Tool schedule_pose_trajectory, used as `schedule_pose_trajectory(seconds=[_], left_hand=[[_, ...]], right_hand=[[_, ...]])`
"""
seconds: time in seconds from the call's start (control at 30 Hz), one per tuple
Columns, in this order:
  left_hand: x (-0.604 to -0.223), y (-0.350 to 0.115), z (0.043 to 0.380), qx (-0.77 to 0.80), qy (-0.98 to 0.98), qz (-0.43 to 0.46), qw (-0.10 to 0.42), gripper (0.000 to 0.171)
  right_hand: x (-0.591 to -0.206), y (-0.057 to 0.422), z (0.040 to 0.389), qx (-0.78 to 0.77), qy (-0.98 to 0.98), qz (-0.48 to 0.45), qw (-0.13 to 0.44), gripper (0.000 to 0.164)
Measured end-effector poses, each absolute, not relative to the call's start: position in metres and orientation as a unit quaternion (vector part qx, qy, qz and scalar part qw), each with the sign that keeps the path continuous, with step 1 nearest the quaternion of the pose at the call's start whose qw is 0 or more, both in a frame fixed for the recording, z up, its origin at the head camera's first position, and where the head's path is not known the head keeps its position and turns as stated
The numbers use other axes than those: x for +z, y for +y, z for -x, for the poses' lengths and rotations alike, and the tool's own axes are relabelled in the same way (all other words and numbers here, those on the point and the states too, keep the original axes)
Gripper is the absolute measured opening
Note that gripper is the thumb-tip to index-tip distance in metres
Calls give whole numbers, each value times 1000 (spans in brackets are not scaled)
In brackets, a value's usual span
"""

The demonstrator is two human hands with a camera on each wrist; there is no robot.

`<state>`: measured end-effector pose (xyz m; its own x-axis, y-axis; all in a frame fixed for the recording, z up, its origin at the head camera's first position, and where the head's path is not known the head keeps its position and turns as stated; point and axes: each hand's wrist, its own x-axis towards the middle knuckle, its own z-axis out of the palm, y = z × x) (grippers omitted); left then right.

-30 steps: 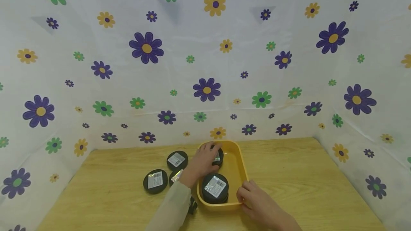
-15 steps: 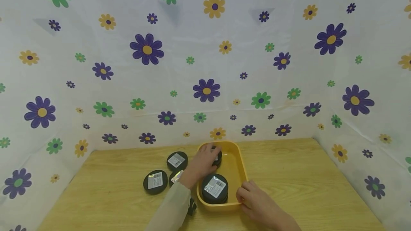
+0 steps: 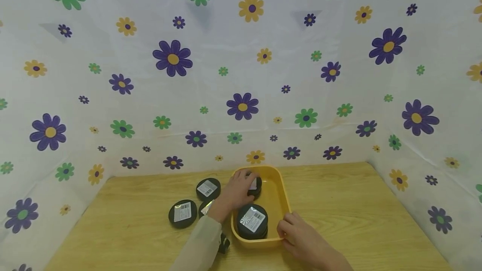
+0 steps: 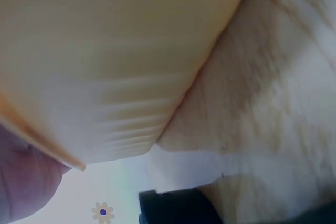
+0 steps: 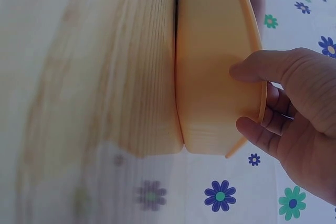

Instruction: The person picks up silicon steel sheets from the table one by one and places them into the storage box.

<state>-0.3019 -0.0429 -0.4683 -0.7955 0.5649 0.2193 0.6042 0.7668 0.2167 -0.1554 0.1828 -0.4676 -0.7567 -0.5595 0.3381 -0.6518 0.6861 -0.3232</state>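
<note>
A yellow plastic bin (image 3: 279,198) with rounded corners stands on the table. Inside its back left part, my left hand (image 3: 237,187) grips a black round disc (image 3: 257,186) with a white label, seemingly stacked on another one; the fingers hide part of it. Below that hand, in the front left of the bin, sits a second stack of black labelled discs (image 3: 252,221). My right hand (image 3: 301,235) pinches the bin's rim at the front right corner. In the right wrist view, the thumb (image 5: 252,69) lies against the outer wall and other fingers reach over the rim.
Left of the bin, several black labelled discs lie on the wooden table (image 3: 124,221): one far left (image 3: 183,213), one behind (image 3: 208,189), and one partly hidden by my left wrist. A flower-printed white cloth (image 3: 211,95) surrounds the table's back and sides.
My left hand and the gripped disc shift very slightly toward the left within the bin. My right hand keeps its hold on the rim, and the loose discs stay put.
</note>
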Motion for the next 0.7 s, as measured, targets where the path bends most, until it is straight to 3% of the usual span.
schedule_pose_trajectory(seconds=[0.33,0.7], left_hand=[[-446,-64,286,-203,-933,288,81,48],[-409,-105,249,-228,-927,256,155,35]], right_hand=[[-472,182,155,220,-907,-337,123,34],[-470,181,154,226,-907,-331,125,32]])
